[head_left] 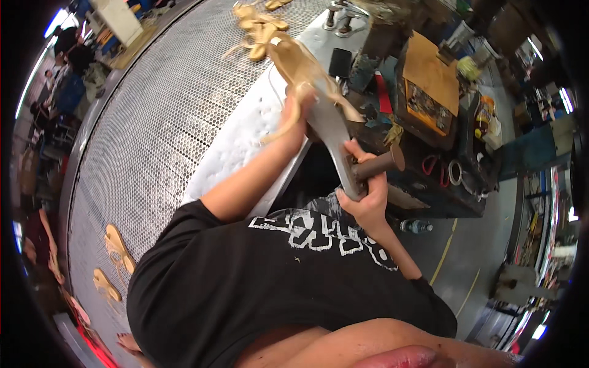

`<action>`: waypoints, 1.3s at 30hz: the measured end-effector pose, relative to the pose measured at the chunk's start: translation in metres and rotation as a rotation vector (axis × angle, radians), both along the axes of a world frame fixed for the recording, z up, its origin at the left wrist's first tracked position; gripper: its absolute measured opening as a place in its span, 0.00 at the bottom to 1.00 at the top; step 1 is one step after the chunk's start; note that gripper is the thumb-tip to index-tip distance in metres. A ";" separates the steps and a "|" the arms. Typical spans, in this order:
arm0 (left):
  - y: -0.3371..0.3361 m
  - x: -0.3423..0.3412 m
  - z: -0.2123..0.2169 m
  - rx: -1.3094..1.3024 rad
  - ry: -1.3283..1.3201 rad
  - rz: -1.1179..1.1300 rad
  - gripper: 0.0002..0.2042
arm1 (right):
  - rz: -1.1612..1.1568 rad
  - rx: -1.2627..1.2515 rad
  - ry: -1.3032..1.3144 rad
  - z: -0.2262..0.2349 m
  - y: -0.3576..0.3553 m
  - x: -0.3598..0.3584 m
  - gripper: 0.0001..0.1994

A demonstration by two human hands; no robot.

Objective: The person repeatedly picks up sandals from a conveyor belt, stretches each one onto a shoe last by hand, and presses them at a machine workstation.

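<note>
Left hand (pixel 299 105) fingers curled tight on the gold sandal (pixel 300 64) atop the grey metal stand (pixel 331 132), right hand (pixel 366 190) wrapped around the stand's brown handle (pixel 380 164) lower down.

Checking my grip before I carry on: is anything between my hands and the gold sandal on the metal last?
Nothing visible. The left hand rests directly on the gold sandal, and the right hand grips the handle of the metal last.

Gold sandals (pixel 116 248) on perforated metal conveyor (pixel 159 104) — scissors (pixel 437 170), water bottle (pixel 416 226)
</note>
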State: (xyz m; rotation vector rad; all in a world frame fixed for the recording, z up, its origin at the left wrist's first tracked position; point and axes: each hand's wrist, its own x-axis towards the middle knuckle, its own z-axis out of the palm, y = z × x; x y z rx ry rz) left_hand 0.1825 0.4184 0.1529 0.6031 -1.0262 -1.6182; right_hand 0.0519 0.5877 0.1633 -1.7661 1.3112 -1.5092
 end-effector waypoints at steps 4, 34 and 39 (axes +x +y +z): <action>0.090 -0.041 -0.004 -0.351 -0.201 -0.378 0.28 | -0.264 -0.115 -0.099 -0.017 -0.004 -0.019 0.36; 0.251 0.626 -0.162 1.311 -1.827 1.216 0.33 | -0.935 0.161 0.653 -0.005 -0.188 -0.352 0.35; 0.126 0.555 -0.173 0.689 -1.970 1.435 0.34 | -0.872 0.164 0.684 -0.002 -0.183 -0.348 0.35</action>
